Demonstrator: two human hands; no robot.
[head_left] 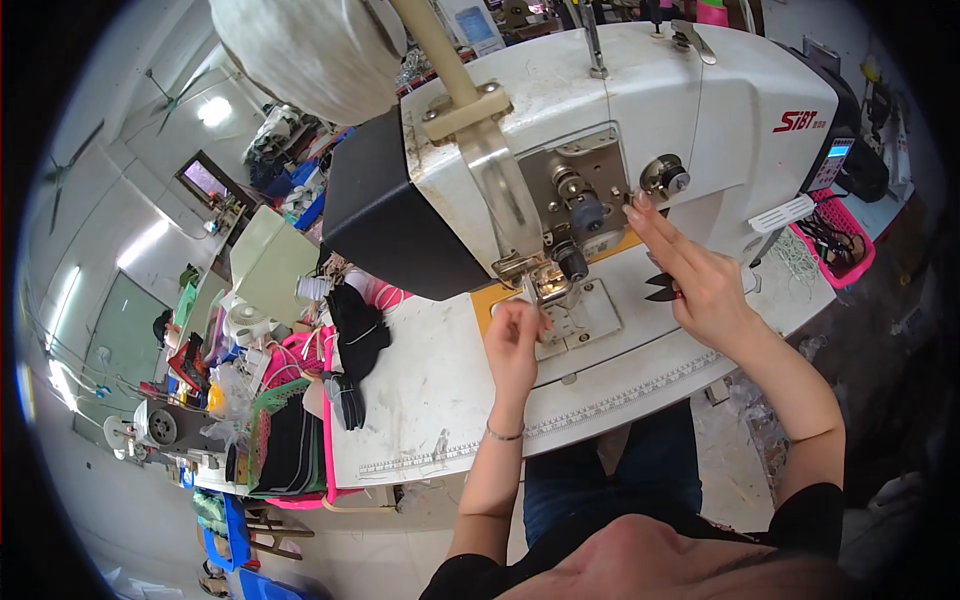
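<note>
A white industrial sewing machine point(700, 120) stands on a white table point(430, 390). My left hand point(515, 345) is at the presser foot and needle area point(540, 285), fingers pinched together as if on a thread; the thread itself is too thin to see. My right hand point(695, 275) reaches up with fingers stretched toward the round tension knob point(665, 177) on the machine's face. Small black thread snips point(658, 288) are tucked in that hand's palm. A metal needle plate point(585, 320) lies under the foot.
Black fabric pieces point(355, 335) lie at the table's left edge, beside pink and green baskets point(290, 440) of black material. A pink basket point(840, 240) sits at the right. A large white thread cone point(310, 50) hangs above. A ruler strip point(600, 405) runs along the table front.
</note>
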